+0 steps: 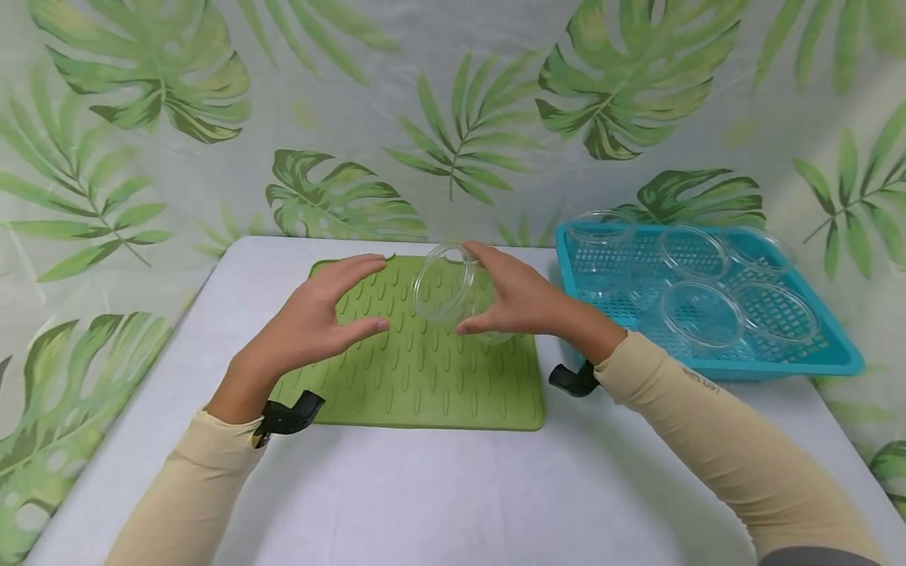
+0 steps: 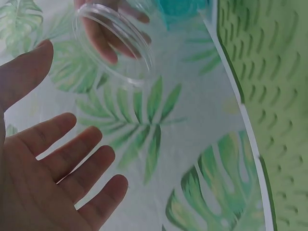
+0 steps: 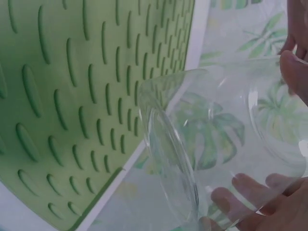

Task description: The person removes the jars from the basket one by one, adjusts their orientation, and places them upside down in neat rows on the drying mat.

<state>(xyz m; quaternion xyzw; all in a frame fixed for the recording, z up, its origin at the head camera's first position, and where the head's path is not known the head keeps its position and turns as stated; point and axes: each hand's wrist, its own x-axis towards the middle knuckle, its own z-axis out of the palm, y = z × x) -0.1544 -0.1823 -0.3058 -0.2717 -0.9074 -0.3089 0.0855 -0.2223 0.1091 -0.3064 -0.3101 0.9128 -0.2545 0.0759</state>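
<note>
Head view: a right hand (image 1: 525,295) clasps a clear jar (image 1: 446,291), tilted over the green mat's (image 1: 425,397) one o'clock; at nine, an empty left hand (image 1: 314,314) spreads its fingers, apparently mid-positioning, the next move likely requiring two-handed support

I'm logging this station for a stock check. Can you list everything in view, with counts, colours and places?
Held jar: one, clear, tilted in the right hand above the mat
Jars in basket: at least five, clear, overlapping
Basket: one, blue, right side of the table
Mat: one, green, on the table
Table: one, white-covered, under mat and basket
Backdrop: leaf print, green on whitish, behind the table
Grey object: one, grey, bottom right edge, too cut off to identify
Wrist pieces: two, black, one at each wrist
Sleeves: two, beige, on both forearms
Left hand: one, bare, beside the held jar, apart from it
Right hand: one, bare, gripping the held jar
</note>
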